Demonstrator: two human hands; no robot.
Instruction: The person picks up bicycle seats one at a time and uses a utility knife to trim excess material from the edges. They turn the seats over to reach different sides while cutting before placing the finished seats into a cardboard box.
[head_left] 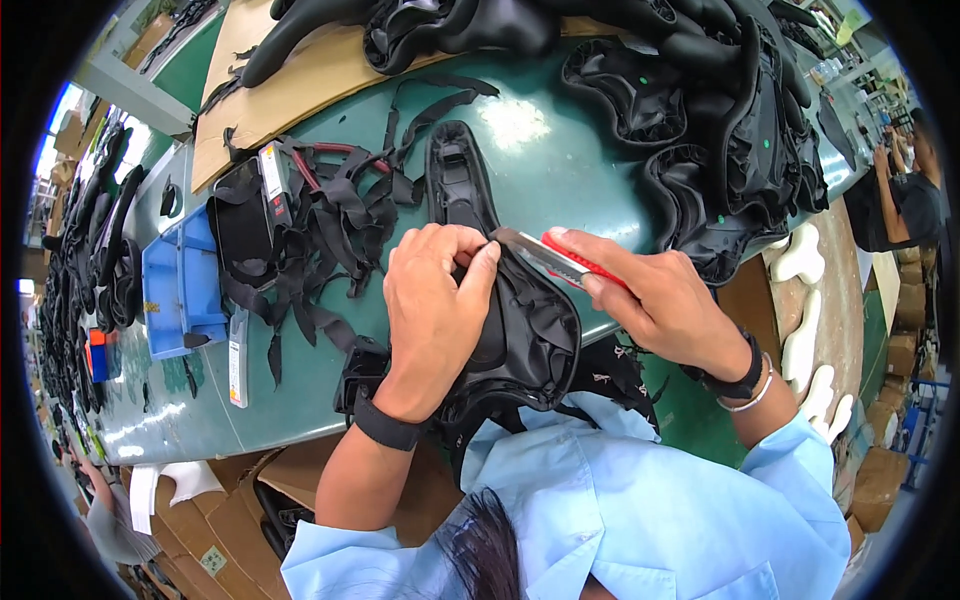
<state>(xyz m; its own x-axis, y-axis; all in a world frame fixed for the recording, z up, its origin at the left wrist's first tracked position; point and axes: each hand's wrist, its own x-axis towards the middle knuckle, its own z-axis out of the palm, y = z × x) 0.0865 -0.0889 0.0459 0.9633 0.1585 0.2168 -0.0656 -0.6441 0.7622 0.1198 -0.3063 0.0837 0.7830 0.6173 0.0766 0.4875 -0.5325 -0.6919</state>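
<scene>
A long black moulded piece [455,185], narrow at its far end and broad at its near end, lies underside up in front of me. Glossy black covering is folded and creased over its inner edges. My left hand [435,295] is closed on its left side, thumb and forefinger pinching the edge near its middle. In my right hand [660,300] is a red utility knife [590,266], its metal blade pointing left. The blade's tip meets the piece's edge, close to my left fingertips. Whether a strip of covering sits in that pinch, I cannot make out.
Left on the green table [300,400] stand a blue bin [180,285] and a heap of black offcut strips [345,215]. Similar black pieces [720,150] pile up at far right. White shaped pieces [800,310] lie further right. Another person [905,200] is at the right rim.
</scene>
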